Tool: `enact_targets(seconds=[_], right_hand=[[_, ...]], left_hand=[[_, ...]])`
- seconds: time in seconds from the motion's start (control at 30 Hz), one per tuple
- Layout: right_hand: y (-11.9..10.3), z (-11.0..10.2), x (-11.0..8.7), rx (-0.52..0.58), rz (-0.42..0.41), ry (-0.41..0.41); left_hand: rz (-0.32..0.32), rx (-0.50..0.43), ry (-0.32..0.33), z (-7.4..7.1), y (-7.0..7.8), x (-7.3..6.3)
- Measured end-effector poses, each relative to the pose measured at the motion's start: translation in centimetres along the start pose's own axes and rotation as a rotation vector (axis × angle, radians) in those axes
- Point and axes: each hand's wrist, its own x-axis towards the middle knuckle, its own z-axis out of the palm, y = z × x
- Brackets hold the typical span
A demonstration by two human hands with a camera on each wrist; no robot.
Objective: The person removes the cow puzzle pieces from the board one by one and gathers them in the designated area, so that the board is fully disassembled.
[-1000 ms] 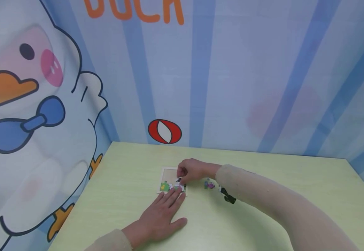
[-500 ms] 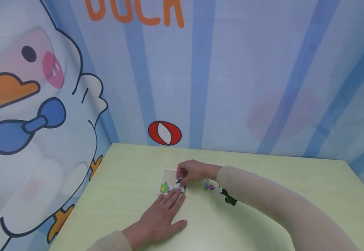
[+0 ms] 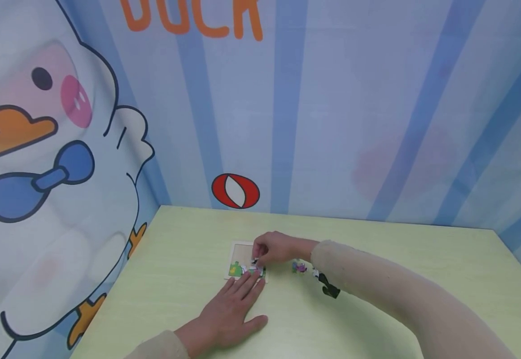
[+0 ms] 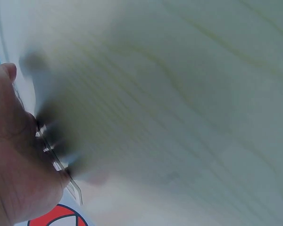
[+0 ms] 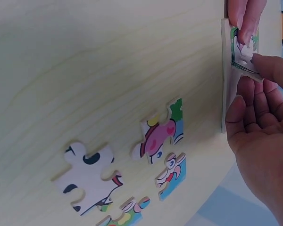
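Pale tbl point(image 3: 188, 259), puzzle pc point(image 5: 245, 66) in R fingers point(image 5: 245, 90)

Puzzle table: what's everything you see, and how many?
Table: one, pale yellow, underneath
Puzzle frame: one, whitish, on table
Pieces inside: some hidden, green and white
Loose pieces: at least four, mixed colours, right
Held piece: one, black and white, over frame
Dark object: one, black, further right
Backdrop: one, blue striped, behind
Duck picture: one, white, left
Letters: four, orange, top
Oval: one, red and white, on backdrop
Sleeves: two, beige, both arms
Left hand: one, bare, on frame
Right hand: one, bare, pinching held piece
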Motion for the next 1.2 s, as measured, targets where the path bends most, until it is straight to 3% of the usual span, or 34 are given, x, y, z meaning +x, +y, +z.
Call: enact_targets(seconds=[0.17, 0.4, 0.73, 0.97, 1.2], right_hand=[[0.1, -0.1, -0.1, -0.004, -0.007, 0.017], [-0.4, -0.8, -0.7, 0.005, -0.003, 0.035], [0.2, -2.1, -1.3, 0.057, -0.005, 0.066], [0.6, -2.7, -2.2, 0.097, 0.011, 0.06], [1.1, -3.3, -3.5, 0.103, 0.036, 0.067]], left_hand=[[-0.001, 0.003, -0.006, 0.0, 0.1, 0.1], [0.029, 0.005, 0.047, 1.3, -0.7, 0.4], [0.033, -0.025, 0.038, 0.0, 0.0, -0.1], [0.044, -0.002, 0.076, 1.0, -0.6, 0.1], [0.047, -0.025, 0.076, 0.8, -0.4, 0.1]])
